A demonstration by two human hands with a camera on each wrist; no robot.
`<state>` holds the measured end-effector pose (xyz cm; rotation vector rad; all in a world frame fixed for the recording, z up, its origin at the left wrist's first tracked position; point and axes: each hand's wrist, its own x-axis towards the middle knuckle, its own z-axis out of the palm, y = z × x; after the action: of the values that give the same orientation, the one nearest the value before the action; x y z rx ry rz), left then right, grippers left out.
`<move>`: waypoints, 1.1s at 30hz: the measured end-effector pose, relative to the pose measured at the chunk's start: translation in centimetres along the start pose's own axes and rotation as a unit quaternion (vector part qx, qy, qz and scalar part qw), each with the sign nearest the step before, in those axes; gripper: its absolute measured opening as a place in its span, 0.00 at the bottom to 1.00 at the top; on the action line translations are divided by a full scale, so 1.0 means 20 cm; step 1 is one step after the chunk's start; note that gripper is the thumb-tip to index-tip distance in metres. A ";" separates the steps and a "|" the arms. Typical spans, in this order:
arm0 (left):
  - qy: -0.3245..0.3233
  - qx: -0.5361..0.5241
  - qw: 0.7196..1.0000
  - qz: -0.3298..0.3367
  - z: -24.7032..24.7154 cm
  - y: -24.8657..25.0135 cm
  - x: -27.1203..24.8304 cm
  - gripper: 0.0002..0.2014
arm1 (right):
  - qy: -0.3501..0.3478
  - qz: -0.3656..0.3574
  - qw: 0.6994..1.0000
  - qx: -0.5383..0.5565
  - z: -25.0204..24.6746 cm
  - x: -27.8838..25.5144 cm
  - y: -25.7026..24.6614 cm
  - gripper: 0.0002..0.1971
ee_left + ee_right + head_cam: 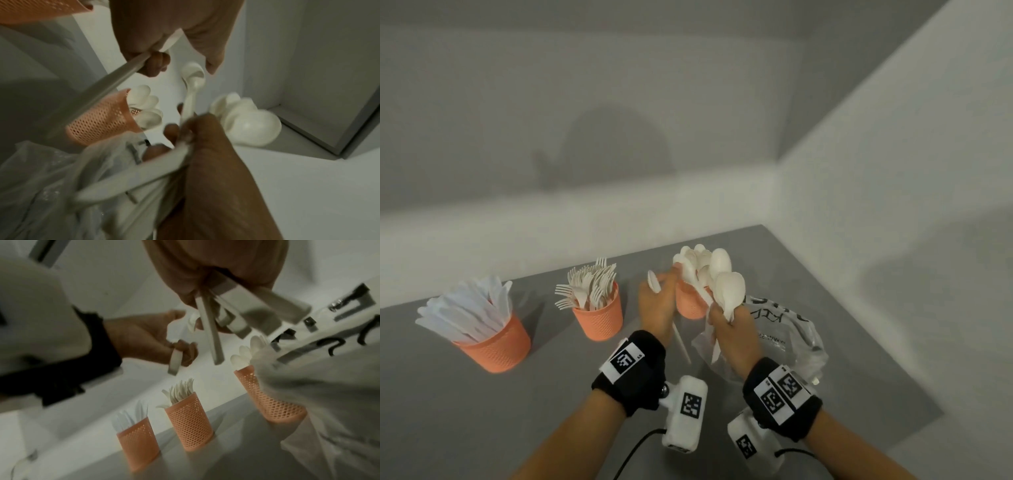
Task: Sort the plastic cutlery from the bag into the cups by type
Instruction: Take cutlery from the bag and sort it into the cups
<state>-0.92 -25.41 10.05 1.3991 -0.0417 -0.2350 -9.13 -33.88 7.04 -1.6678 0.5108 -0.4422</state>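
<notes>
A bunch of white plastic spoons (726, 287) is gripped by its handles in the right hand (732, 337), fingers curled round them, bowls up and fanned just in front of the spoon cup (690, 303). In the right wrist view the handles (230, 309) stick out below the closed fingers, pointing in several directions. The left hand (657, 308) holds a single spoon (654, 281), fingers curled round its handle, bowl above the knuckles and the handle's end showing below the hand. This hand is just left of the spoon cup, close to the right hand; contact between the two hands cannot be judged.

The spoon cup, an orange perforated cup, stands on the grey table (482, 428) and already holds a cluster of spoons (693, 257), bowls up. To its left stands the fork cup (599, 320), filled with white forks (589, 287), tines up. Farther left, nearest the table's edge, stands the knife cup (496, 346), filled with white knives (469, 308) that splay leftward. The three cups stand apart in a row.

A clear plastic bag (791, 339) with dark lettering lies crumpled on the table below and to the right of the right hand, beside the spoon cup. Both wrists wear black bands (633, 370) with square printed markers. White walls enclose the table at the rear and on the right.
</notes>
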 end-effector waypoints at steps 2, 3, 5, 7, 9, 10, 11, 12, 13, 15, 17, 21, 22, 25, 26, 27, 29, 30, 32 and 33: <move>-0.042 0.012 0.999 0.000 0.04 0.00 -0.02 0.08 | -0.034 -0.027 0.999 -0.030 0.00 -0.02 -0.01 0.11; -0.051 0.021 0.998 -0.004 0.07 -0.01 -0.01 0.06 | -0.059 -0.029 0.997 -0.029 0.00 -0.02 -0.01 0.12; -0.039 0.036 0.998 -0.018 0.09 -0.03 0.03 0.09 | -0.106 -0.001 0.994 -0.003 -0.01 -0.03 0.00 0.07; 0.006 0.038 0.999 -0.035 0.09 -0.02 0.07 0.13 | -0.138 0.061 0.987 0.060 -0.04 -0.02 0.00 0.09; 0.018 0.010 0.999 -0.028 0.07 0.01 0.09 0.12 | -0.155 0.115 0.972 0.134 -0.09 -0.01 0.00 0.15; 0.005 0.000 1.000 -0.025 0.05 0.02 0.09 0.10 | -0.167 0.128 0.964 0.161 -0.12 -0.01 -0.01 0.15; -0.019 0.001 0.999 -0.026 0.04 0.03 0.09 0.10 | -0.181 0.137 0.957 0.182 -0.14 -0.01 -0.02 0.15; -0.056 0.021 0.998 -0.033 0.04 0.04 0.07 0.11 | -0.193 0.147 0.949 0.202 -0.16 0.00 -0.02 0.15; -0.103 0.060 0.992 -0.042 0.03 0.03 0.05 0.13 | -0.203 0.154 0.942 0.220 -0.17 0.01 -0.03 0.15; -0.197 0.125 0.971 -0.058 0.04 -0.01 0.00 0.13 | -0.217 0.160 0.934 0.234 -0.17 0.02 -0.03 0.14; -0.238 0.137 0.959 -0.074 0.06 -0.06 -0.03 0.13 | -0.234 0.168 0.930 0.229 -0.17 0.02 -0.04 0.13; -0.194 0.109 0.970 -0.094 0.08 -0.09 -0.02 0.10 | -0.263 0.185 0.918 0.233 -0.21 0.04 -0.03 0.19; -0.173 0.106 0.975 -0.088 0.09 -0.09 -0.01 0.10 | -0.265 0.183 0.915 0.242 -0.22 0.05 -0.03 0.19; -0.103 0.018 0.991 -0.089 0.11 -0.08 0.03 0.14 | -0.272 0.182 0.916 0.232 -0.26 0.06 -0.02 0.20; -0.088 -0.028 0.991 -0.099 0.11 -0.08 0.05 0.14 | -0.270 0.182 0.919 0.221 -0.27 0.06 -0.02 0.18; -0.078 -0.063 0.989 -0.110 0.11 -0.07 0.07 0.13 | -0.268 0.183 0.921 0.214 -0.29 0.07 -0.01 0.17; -0.073 -0.087 0.984 -0.134 0.10 -0.05 0.10 0.11 | -0.274 0.193 0.918 0.211 -0.32 0.08 0.00 0.18; -0.078 -0.084 0.983 -0.143 0.10 -0.04 0.12 0.11 | -0.281 0.197 0.915 0.212 -0.34 0.08 0.00 0.18; -0.098 -0.053 0.981 -0.157 0.12 -0.05 0.14 0.12 | -0.297 0.198 0.910 0.213 -0.36 0.08 0.01 0.19; -0.116 -0.034 0.979 -0.164 0.13 -0.05 0.14 0.12 | -0.308 0.195 0.907 0.212 -0.37 0.08 0.01 0.21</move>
<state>1.33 -28.60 9.14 1.2998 0.0052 -0.6673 -11.85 -40.86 7.90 -1.1529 0.2361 0.2615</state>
